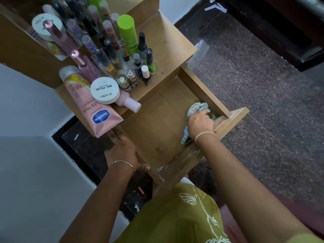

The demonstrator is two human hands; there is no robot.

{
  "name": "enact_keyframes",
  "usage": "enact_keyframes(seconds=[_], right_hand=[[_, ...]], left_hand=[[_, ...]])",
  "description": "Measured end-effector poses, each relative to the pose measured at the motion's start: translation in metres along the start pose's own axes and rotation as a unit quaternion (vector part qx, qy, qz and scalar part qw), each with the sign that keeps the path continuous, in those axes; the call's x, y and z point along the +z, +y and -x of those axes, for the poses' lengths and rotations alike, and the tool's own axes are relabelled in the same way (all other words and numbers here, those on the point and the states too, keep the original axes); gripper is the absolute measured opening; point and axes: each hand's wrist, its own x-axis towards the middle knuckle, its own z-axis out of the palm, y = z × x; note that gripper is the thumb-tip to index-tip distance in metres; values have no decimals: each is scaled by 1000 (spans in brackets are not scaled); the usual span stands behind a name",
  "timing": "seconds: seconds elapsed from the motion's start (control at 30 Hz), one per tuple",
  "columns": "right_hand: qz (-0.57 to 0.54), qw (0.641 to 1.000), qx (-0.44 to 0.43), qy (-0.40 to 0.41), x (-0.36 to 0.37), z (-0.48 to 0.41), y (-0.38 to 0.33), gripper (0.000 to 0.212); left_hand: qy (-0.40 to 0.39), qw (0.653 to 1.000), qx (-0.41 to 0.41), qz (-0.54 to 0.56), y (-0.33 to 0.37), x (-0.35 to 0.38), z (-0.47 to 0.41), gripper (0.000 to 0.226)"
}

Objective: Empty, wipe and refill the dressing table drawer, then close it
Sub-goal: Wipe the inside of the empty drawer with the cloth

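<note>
— Where is the right hand (200, 124)?

— Inside the open drawer (157, 127), down in its right-hand corner by the front panel. Its fingers are curled over a grey-blue cloth (198, 107) and press it onto the wooden floor.

— How much of the cloth shows?

— A bunched part sticks out just beyond the knuckles, and a smaller end trails under the wrist. The side wall of the drawer runs just to the right of this hand, and bare board spreads away to its left.

— And the left hand (122, 148)?

— It holds the drawer's opposite side wall, with the fingers laid along the outside and the thumb hooked over the rim near the corner. The wall is clamped between them.

— What lies near that hand?

— Just past its fingertips a pink Vaseline tube (98, 111) overhangs the edge of the dressing table (166, 41). A white tub (105, 90) marked "nail polish" rests on the tube. Farther beyond stand crowded nail polish bottles (145, 67) and a tall green can (127, 32).

— Do the two hands touch?

— No, the drawer's bare floor lies between them.
</note>
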Motion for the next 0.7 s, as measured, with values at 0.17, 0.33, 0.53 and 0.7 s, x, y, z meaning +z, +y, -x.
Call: enact_keyframes(seconds=[0.17, 0.33, 0.53, 0.7], right_hand=[[-9, 1000, 20, -7, -3, 1, -4, 48], [-27, 994, -102, -33, 18, 50, -53, 68], [-60, 963, -260, -22, 26, 74, -96, 35], [148, 890, -432, -3, 12, 53, -68, 33]], left_hand=[[14, 1000, -7, 1, -1, 1, 2, 152], [17, 1000, -6, -4, 1, 0, 2, 155], [6, 1000, -9, 18, 0, 4, -1, 149], [-9, 1000, 2, 16, 0, 3, -2, 148]])
